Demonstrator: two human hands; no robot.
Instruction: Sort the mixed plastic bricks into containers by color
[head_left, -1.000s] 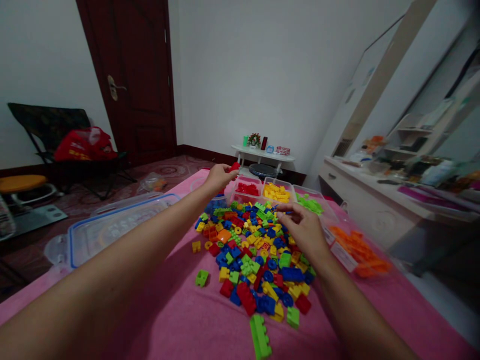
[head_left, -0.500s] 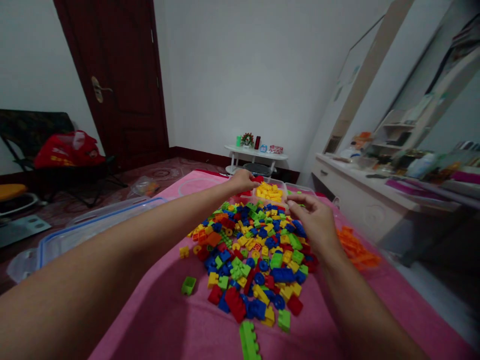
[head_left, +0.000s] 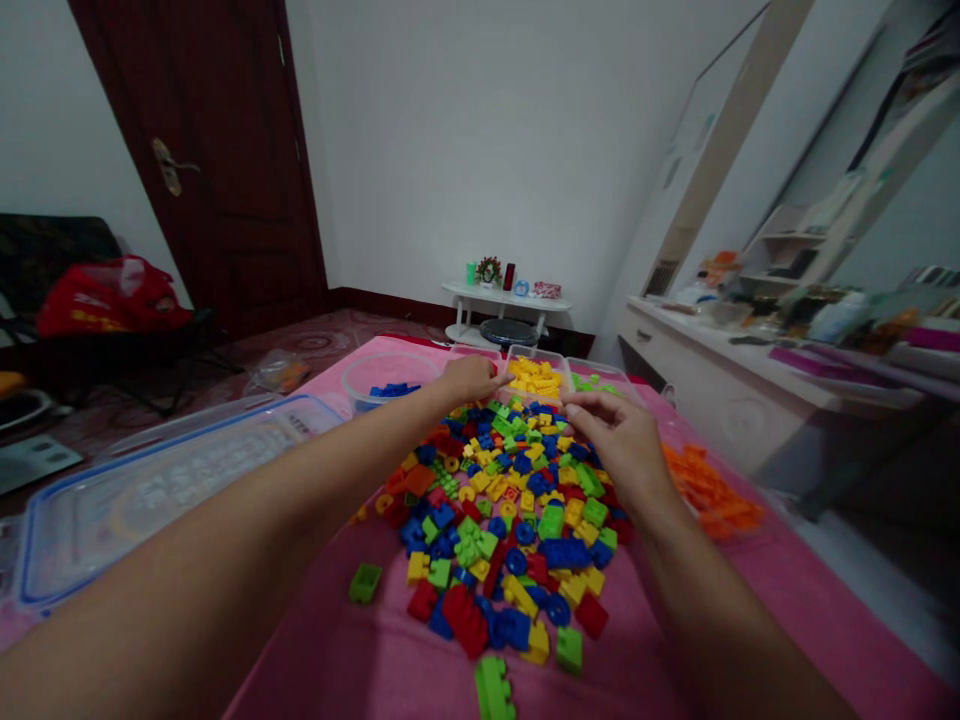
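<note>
My left hand [head_left: 471, 382] is over the far left edge of a heap of building blocks [head_left: 517, 490] in red, blue, yellow and green. Its fingers look apart, with no block visible in them. My right hand [head_left: 611, 420] hangs over the heap's far right side, thumb and fingertips pinched together. Whatever they hold, if anything, is too small to make out. Just past the hands stand clear boxes, one with yellow blocks [head_left: 536, 376] and another with a few green blocks [head_left: 594, 384]. A red-toned box [head_left: 474, 352] is partly hidden behind my left hand.
A round clear tub [head_left: 354, 385] with blue blocks stands left of my left hand. Orange blocks [head_left: 712, 490] lie in a clear container at right. A blue-edged lid [head_left: 172, 490] lies at left. Pink cloth [head_left: 600, 680] covers the table. Beyond is a white stand [head_left: 510, 298].
My left hand has drawn back from the red box to the heap, and the red piece by its fingers is gone. The right hand stays nearly in place. The view has shifted slightly.
</note>
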